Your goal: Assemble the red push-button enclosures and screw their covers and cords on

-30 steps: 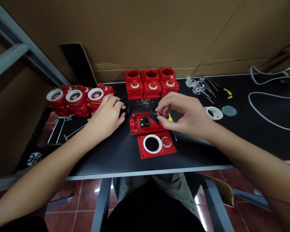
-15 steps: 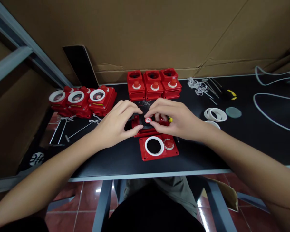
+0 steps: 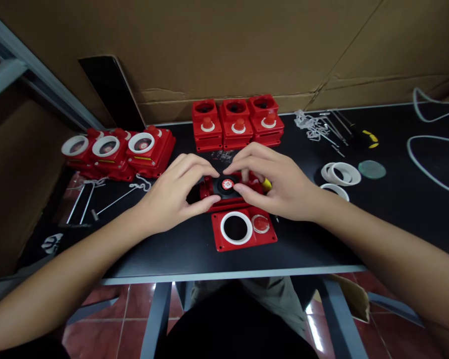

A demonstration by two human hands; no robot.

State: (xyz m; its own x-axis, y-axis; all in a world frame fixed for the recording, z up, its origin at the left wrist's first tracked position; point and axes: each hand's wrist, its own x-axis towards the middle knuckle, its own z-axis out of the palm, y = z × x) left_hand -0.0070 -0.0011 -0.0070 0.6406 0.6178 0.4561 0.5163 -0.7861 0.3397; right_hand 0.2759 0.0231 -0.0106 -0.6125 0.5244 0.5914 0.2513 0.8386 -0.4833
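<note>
Both my hands are over a red housing (image 3: 206, 188) that lies on the bench. Inside it sits a round black part with a red-and-white disc (image 3: 228, 184) at its centre. My left hand (image 3: 183, 192) is open at the left side, its thumb and forefinger apart near the black part's rim. From the right, my right hand (image 3: 273, 182) is open too, with thumb and forefinger spread around the disc. Its other fingers curl over the housing, partly hidden. A yellow-ended tool (image 3: 266, 185) shows beneath that hand. Nearer me lies a red cover plate (image 3: 220, 233) with a white ring (image 3: 251, 228).
Three red units (image 3: 235, 129) stand at the back, and three with white rings (image 3: 149, 158) at left. White rings (image 3: 353, 174), a clear glass disc (image 3: 371, 169), metal rods (image 3: 333, 130) and a pale cable (image 3: 419, 159) lie right. T-shaped rods (image 3: 114, 203) lie left.
My right thumb and forefinger have opened away from the disc, which now shows more fully. The left hand stays beside the housing. The camera view has shifted slightly.
</note>
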